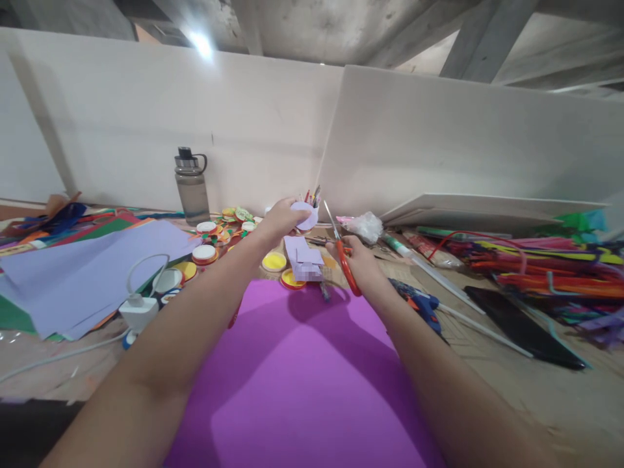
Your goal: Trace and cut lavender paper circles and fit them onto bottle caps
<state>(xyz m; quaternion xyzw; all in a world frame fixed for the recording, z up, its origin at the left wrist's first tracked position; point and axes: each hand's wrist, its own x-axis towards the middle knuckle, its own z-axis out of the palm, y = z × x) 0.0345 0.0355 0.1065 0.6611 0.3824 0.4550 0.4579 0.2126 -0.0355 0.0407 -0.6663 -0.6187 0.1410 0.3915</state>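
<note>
My left hand (287, 216) is stretched forward and pinches a round piece of pale purple paper (307, 213) by its edge. My right hand (355, 257) holds a pair of red-handled scissors (347, 263), with the blades pointing up and away from me. Between and below the hands lie pale purple paper scraps (306, 255), beside a yellow round lid (274, 262) and a red-rimmed yellow lid (292, 279). A large bright purple sheet (307, 377) spreads out under my forearms.
To the left are pale purple sheets (97, 266), a white charger with a cable (139, 313), several round lids and a water bottle (192, 188). At right lie a glue gun (419, 302), a black phone-like slab (521, 325) and colourful pipe-cleaner bundles (550, 266). White boards (439, 143) stand behind.
</note>
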